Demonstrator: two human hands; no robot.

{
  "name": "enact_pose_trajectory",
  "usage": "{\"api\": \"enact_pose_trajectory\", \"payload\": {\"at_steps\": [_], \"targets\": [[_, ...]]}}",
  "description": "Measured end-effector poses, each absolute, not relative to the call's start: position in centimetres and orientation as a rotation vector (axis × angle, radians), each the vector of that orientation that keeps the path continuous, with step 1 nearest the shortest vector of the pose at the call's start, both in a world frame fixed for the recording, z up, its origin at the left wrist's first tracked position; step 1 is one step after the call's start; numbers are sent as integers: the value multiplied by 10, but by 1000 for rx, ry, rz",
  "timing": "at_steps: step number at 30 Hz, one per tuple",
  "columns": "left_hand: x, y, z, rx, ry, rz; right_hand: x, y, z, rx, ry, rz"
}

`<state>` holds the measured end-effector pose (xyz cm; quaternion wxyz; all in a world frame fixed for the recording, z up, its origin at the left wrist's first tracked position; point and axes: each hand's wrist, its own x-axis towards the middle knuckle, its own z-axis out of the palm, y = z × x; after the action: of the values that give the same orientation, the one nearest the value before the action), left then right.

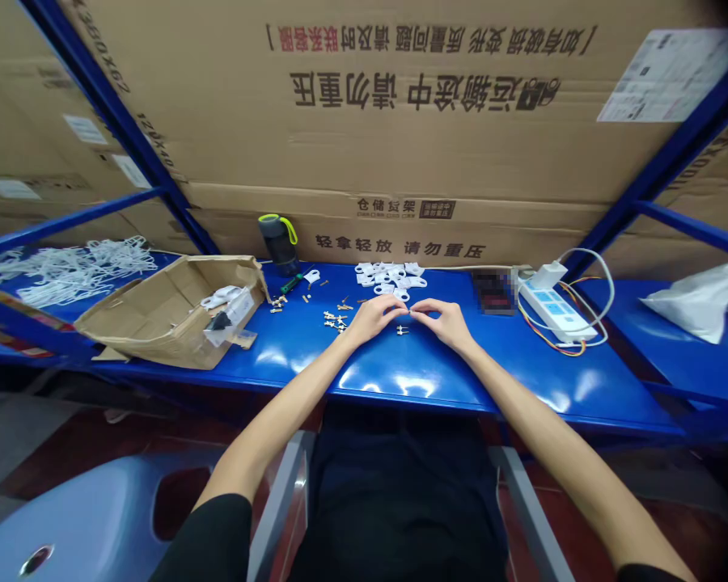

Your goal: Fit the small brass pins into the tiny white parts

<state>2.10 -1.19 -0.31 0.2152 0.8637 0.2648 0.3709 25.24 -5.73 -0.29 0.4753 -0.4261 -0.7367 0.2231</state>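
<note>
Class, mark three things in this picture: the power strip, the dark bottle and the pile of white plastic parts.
power strip (555, 309), head view, middle of its white top.
dark bottle (277, 242), head view, its dark body.
pile of white plastic parts (391, 276), head view, middle of the pile.

Left hand (373, 317) and right hand (446, 323) bare; short black sleeves (209, 537); black trousers (394, 493)
</note>
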Motion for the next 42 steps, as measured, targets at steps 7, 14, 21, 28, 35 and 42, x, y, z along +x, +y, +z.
{"api": "enact_pose_trajectory", "payload": {"at_steps": [7,14,21,28,35,42], "targets": [[21,-11,-6,2399,730,1036,253,-58,-3,-1028,-1786,435],[22,-13,-4,2390,714,1053,254,-58,-5,-946,-1849,316],[22,-15,-2,2417,769,1063,254,-58,-2,-984,-1847,334],[22,-18,2,2389,838,1090,255,-58,1,-1069,-1729,516],[22,-18,1,2372,839,1139,256,-53,-2,-1048,-1588,763],[22,-18,1,2330,834,1156,257,-51,-5,-1031,-1561,828]]}}
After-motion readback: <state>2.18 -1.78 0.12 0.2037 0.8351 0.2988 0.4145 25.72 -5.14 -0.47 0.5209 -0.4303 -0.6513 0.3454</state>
